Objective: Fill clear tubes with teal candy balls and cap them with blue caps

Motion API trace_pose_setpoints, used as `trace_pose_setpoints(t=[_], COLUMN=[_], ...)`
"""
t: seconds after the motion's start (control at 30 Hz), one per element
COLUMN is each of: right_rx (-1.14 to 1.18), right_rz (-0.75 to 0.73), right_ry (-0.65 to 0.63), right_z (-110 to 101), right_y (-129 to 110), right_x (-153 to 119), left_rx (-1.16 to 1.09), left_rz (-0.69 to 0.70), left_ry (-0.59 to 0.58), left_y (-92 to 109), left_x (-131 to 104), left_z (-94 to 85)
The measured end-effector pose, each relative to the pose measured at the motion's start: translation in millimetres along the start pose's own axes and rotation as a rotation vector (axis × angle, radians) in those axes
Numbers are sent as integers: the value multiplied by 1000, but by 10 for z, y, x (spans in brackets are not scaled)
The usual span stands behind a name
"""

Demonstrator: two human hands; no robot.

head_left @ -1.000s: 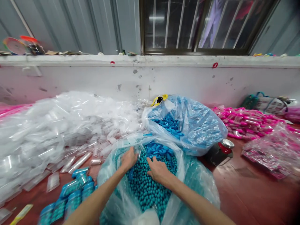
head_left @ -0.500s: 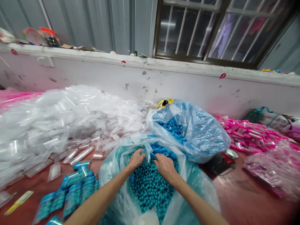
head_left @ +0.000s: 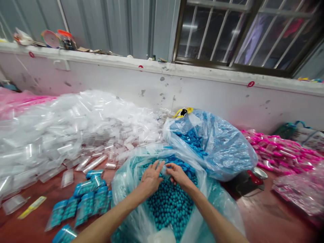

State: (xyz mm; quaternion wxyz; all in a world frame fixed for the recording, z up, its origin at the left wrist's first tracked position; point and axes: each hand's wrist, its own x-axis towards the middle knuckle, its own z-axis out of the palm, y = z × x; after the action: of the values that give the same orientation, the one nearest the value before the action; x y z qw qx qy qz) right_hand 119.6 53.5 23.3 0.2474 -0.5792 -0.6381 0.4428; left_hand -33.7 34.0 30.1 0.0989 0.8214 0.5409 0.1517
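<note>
An open plastic bag (head_left: 121, 182) full of teal beads (head_left: 169, 202) stands in front of me, with blue pieces (head_left: 177, 162) at its back. Over the beads, my left hand (head_left: 151, 177) and my right hand (head_left: 176, 173) meet at a small clear plastic tube (head_left: 164, 170). The right fingers are pinched on the tube. The left hand lies against its near side, and whether its fingers grip it is hard to see. Filled packs with blue tops (head_left: 87, 202) lie to the left of the bag.
Clear empty tubes (head_left: 83, 125) are heaped at the left. Behind the bead bag is a blue bag (head_left: 222, 145). A dark container with a silver lid (head_left: 260, 173) and pink packs (head_left: 280, 148) lie right. A yellow strip (head_left: 32, 207) is at far left.
My hands have come together around the clear tube, the left one turning with its back up. The view has shifted, so the surroundings appear farther right.
</note>
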Motion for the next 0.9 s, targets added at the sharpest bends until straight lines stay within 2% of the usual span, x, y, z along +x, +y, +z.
trace_pose_setpoints(t=[0.1,0.27,0.33,0.43,0.53,0.67,0.77,0.9], right_rx=[132,582,679,777,858,909,905,914], right_rz=[6,124,133,105,120,84,53,81], right_ry=[-49,-231,-303,-345,-335,-255,-157,17], right_z=[-32,10,27,24,-1,-5,-24,-149], right_y=[-36,-1,55,134,157,139,171,227], right_x=[-149,-486,-615,-751,-808,-834,-872,-918], left_rx=[137,335,357,343,243,136,148,42], left_rz=[191,351,425,511,467,373,330,167], left_ry=[4,44,22,-42,-105,-148,-164,-162], left_y=[67,135,151,172,194,187,93,-90], left_x=[-48,-289,-393,-476,-464,-418,-390,-233], left_z=[4,56,63,34,-32,-91,-90,-113])
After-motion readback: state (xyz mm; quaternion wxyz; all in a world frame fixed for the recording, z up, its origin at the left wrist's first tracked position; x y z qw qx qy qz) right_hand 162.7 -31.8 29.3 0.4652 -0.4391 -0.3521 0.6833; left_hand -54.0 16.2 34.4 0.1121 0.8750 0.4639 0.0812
